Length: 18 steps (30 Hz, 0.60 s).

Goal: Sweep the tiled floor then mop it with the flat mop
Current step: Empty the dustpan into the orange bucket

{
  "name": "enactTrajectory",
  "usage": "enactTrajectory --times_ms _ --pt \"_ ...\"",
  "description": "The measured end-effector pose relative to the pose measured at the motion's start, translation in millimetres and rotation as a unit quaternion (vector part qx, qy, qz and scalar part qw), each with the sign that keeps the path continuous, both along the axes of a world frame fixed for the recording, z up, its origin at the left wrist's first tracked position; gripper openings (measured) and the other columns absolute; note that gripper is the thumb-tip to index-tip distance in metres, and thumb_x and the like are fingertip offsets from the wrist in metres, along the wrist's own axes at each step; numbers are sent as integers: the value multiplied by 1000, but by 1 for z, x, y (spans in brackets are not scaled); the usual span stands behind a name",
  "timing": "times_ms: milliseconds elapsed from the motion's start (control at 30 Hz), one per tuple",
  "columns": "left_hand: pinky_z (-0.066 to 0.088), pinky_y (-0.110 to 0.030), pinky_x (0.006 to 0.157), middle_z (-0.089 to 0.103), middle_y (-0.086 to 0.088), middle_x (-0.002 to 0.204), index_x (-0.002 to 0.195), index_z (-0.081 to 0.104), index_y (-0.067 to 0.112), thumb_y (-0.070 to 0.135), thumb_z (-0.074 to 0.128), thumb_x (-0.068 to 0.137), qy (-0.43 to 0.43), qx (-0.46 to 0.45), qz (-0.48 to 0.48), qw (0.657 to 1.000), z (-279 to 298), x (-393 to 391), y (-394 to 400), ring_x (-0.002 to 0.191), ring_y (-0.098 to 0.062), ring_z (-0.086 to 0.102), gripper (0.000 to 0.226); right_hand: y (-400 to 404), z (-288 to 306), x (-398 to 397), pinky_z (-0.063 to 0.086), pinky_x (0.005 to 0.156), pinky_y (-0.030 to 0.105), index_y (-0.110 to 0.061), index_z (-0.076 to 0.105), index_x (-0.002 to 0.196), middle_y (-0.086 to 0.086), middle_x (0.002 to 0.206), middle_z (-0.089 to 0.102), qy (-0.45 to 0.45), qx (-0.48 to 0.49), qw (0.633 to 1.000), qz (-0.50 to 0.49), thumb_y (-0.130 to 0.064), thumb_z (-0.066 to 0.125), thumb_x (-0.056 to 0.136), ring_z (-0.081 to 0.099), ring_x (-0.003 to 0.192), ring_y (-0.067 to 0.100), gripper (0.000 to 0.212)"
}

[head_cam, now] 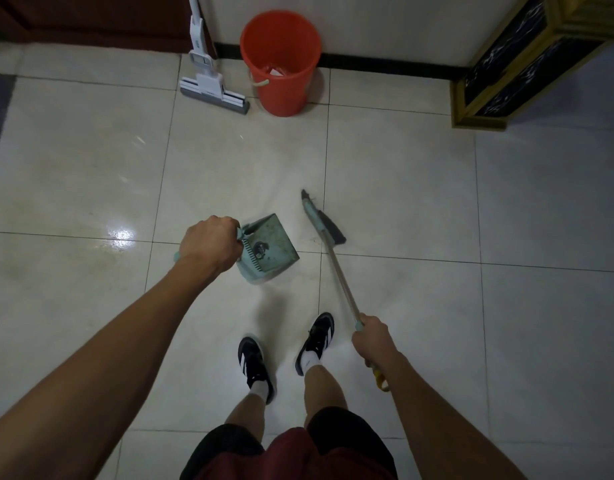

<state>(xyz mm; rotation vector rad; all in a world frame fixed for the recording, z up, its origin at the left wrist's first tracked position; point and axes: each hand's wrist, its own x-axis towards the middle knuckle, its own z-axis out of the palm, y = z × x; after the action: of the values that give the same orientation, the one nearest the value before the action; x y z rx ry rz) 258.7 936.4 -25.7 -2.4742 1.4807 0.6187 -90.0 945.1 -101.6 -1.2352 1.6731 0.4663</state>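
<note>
Now, broom [324, 233]: in my right hand [373, 341], head down on the tiled floor [419, 188] just right of the dustpan, stick slanting back toward me.
Broom feel: I judge it light, a stiff thin metal stick with soft dark bristles that splay under pressure; a light push should do, since leaning on it would only flatten them.
Broom hold: my right fingers are wrapped fully round the top end of the stick, just below the pale collar; a yellow loop hangs out under my wrist. High up gives reach, lower down would give more control for short strokes.
Dustpan [267, 249]: in my left hand [212, 245], fingers curled tight over its handle, pan tilted with its lip toward the floor, just left of the bristles. Thin green plastic, light, probably flexes a little; a small dark bit lies inside near the comb teeth.
Mop [212, 86]: flat head on the floor, handle propped against the wall, well apart from me, untouched. Stiff handle; the pad I guess soft and heavier once wet.
Bucket [281, 60]: orange, just right of the mop, by the wall; something pale inside.
Stage: sweeping, I judge; mopping not yet begun.
</note>
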Motion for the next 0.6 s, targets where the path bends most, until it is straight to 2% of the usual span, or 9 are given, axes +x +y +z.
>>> enactTrajectory --times_ms 67,133,200,267,333,367,533,600 --pt "51 -35 65 66 -8 82 94 71 20 26 64 86 -4 -2 -1 1000 -2 1 -3 71 -32 62 13 4 1 5 50 48 26 -14 38 152 17 129 58 -12 15 1000 -6 -5 43 93 60 74 24 59" --pt "52 -35 66 66 -9 82 94 70 18 26 63 86 -8 -3 -8 1000 -4 2 -5 72 -33 64 13 10 4 12 46 43 24 -15 48 145 16 100 63 -30 36 998 -50 -4 43 93 56 59 23 54" --pt "51 -35 66 66 -11 84 93 70 16 26 62 86 -14 -6 -17 1000 -5 0 -6 74 -35 65 15 15 8 18 40 42 23 -18 57 136 13 76 56 -62 70 988 -121 -2 45 91 47 49 19 49" --pt "47 -34 64 67 -12 86 93 69 16 25 60 85 -16 -10 -24 1000 -5 -3 -4 75 -35 64 15 17 15 23 35 43 23 -20 66 120 10 65 51 -103 101 971 -191 1 48 90 40 43 16 41" --pt "43 -34 63 66 -12 86 93 69 15 23 59 84 -17 -10 -28 999 -4 -5 -1 72 -34 61 15 20 22 25 32 43 23 -26 70 100 9 61 50 -124 112 960 -226 0 51 89 38 40 15 34" --pt "42 -34 62 66 -12 86 93 69 15 23 60 84 -16 -10 -27 999 -3 -5 2 70 -33 59 15 22 24 25 32 43 23 -28 70 96 8 60 50 -129 111 959 -229 0 51 88 38 40 15 34" --pt "46 -34 63 64 -10 84 96 69 16 27 64 84 -5 -12 -3 1000 8 11 15 72 -32 61 17 36 30 24 33 42 23 -27 69 109 6 60 49 -112 55 974 -188 -2 48 84 37 39 14 40" --pt "45 -34 63 60 -7 80 95 69 16 26 64 85 -3 -7 3 1000 11 14 25 69 -30 57 16 36 29 27 38 43 23 -34 62 120 5 66 57 -84 2 989 -125 -4 46 84 46 43 14 50"
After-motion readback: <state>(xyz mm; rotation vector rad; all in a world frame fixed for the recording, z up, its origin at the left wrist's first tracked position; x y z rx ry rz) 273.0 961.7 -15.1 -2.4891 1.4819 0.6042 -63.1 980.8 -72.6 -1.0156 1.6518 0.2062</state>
